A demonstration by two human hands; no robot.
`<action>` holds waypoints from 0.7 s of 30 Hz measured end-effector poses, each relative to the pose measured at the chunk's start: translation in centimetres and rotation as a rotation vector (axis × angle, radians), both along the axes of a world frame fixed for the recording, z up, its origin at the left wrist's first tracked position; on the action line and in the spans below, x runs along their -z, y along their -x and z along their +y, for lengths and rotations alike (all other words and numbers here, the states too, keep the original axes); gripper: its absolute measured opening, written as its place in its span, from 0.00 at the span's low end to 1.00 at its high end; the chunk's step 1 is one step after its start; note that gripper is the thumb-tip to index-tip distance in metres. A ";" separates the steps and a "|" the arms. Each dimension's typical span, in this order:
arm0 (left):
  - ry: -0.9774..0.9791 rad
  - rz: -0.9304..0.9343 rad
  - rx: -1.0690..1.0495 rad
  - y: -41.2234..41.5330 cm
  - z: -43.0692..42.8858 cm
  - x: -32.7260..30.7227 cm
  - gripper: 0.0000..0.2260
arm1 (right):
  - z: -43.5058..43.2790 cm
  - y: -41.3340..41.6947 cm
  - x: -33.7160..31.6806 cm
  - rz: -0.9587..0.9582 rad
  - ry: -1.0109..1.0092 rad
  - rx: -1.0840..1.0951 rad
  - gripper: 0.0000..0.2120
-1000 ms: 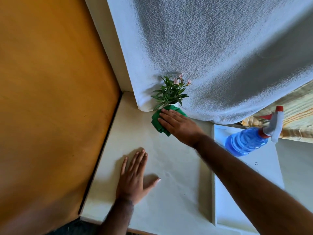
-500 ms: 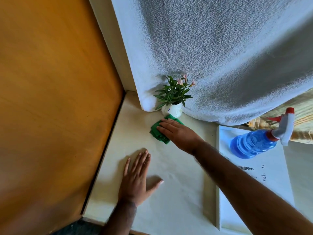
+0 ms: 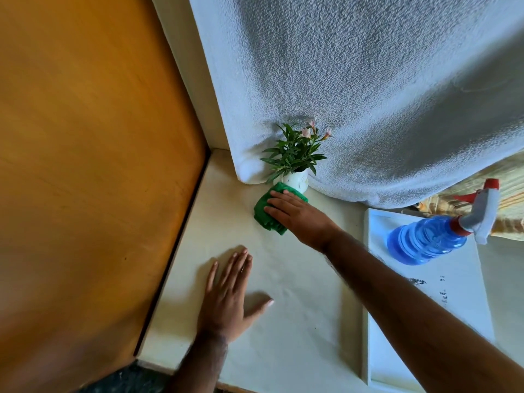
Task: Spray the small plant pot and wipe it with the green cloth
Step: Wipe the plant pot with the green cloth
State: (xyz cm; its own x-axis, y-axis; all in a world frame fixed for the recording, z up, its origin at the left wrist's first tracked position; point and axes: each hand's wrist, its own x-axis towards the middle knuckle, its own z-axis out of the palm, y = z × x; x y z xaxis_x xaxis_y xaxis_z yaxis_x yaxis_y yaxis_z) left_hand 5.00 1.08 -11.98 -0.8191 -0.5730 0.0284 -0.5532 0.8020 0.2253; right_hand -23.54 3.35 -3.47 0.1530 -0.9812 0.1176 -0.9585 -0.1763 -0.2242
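Observation:
A small white plant pot (image 3: pixel 297 181) with green leaves and pink flowers stands on the cream tabletop (image 3: pixel 297 321), against a hanging white towel. My right hand (image 3: pixel 297 215) lies flat on the folded green cloth (image 3: pixel 265 212) and presses its far edge against the pot's lower front, hiding that part of the pot. My left hand (image 3: pixel 229 296) rests flat on the tabletop nearer to me, fingers spread, holding nothing. A blue spray bottle (image 3: pixel 431 236) with a grey and red trigger head lies on its side to the right.
The white towel (image 3: pixel 368 95) hangs behind the pot. An orange wooden panel (image 3: pixel 85 165) fills the left side beyond the table's edge. The spray bottle lies on a white tray (image 3: pixel 425 321) at the right; striped fabric (image 3: pixel 510 177) shows behind it.
My right hand has pushed the green cloth away from me, back up against the pot's base, after pulling it off the pot half a second ago. My left hand stays flat on the table.

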 end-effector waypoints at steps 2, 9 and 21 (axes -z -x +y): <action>-0.006 0.003 -0.003 0.0 0.0 0.0 0.48 | 0.4 -0.4 0.5 -0.050 -0.029 0.025 0.19; 0.006 0.000 -0.001 0.0 0.0 -0.1 0.48 | 0.5 -0.8 -0.6 -0.024 0.089 0.027 0.21; 0.003 0.021 -0.009 0.0 0.0 0.2 0.48 | 1.4 0.5 1.4 -0.040 0.044 0.061 0.21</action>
State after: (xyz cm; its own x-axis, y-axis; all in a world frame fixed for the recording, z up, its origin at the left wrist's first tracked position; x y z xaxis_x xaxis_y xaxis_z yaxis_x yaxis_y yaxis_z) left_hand 5.03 1.06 -12.15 -0.8133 -0.5799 0.0469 -0.5553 0.7978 0.2347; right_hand -24.07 4.75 -4.91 0.0876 -0.9822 0.1661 -0.9580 -0.1287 -0.2561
